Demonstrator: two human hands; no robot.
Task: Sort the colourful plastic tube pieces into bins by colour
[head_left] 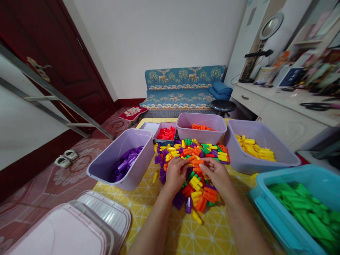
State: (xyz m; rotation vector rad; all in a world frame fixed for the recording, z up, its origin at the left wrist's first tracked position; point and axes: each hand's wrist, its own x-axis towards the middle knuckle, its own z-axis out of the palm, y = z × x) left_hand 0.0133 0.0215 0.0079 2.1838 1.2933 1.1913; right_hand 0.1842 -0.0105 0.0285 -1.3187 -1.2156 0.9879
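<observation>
A mixed heap of small plastic pieces (196, 182) in orange, yellow, purple, green and red lies on the yellow tablecloth. Over its middle, my left hand (175, 173) and my right hand (216, 174) face each other with bent fingers. Between their fingertips is a cluster of orange plastic pieces (197, 163). My right thumb and fingers pinch its right side, while the left fingers close at its left end. Exactly how the pieces join is too small to make out.
Purple pieces fill part of a lilac bin (143, 156) at left. Behind the heap are a small box of red pieces (166, 133) and a bin with orange ones (202, 124). Yellow pieces (255, 148) and a turquoise bin (262, 180) of green ones stand right; lids (61, 230) lie front left.
</observation>
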